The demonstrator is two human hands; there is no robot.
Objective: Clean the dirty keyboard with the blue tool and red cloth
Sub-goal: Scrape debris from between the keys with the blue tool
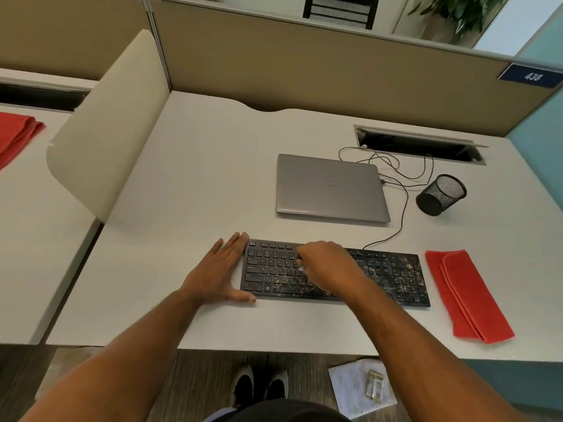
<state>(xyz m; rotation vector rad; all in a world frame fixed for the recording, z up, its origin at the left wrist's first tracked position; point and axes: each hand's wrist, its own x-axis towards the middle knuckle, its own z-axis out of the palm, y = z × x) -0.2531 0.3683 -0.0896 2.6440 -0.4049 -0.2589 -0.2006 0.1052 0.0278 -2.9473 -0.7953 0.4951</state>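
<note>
A black keyboard (393, 274) lies near the desk's front edge, speckled with pale crumbs over its middle and right keys. My left hand (217, 271) rests flat on the desk against the keyboard's left end, fingers straight and thumb along the front edge. My right hand (326, 266) hovers curled over the middle keys and grips a small tool (300, 268). Only a pale tip of that tool shows under the fingers; its blue body is hidden. A folded red cloth (467, 296) lies on the desk just right of the keyboard, untouched.
A closed grey laptop (330, 188) sits behind the keyboard, with a black cable (402, 208) looping past it. A black mesh cup (440, 194) lies tipped over at the right. Another red cloth (15, 135) rests on the neighbouring desk at left. Papers (361, 388) lie on the floor.
</note>
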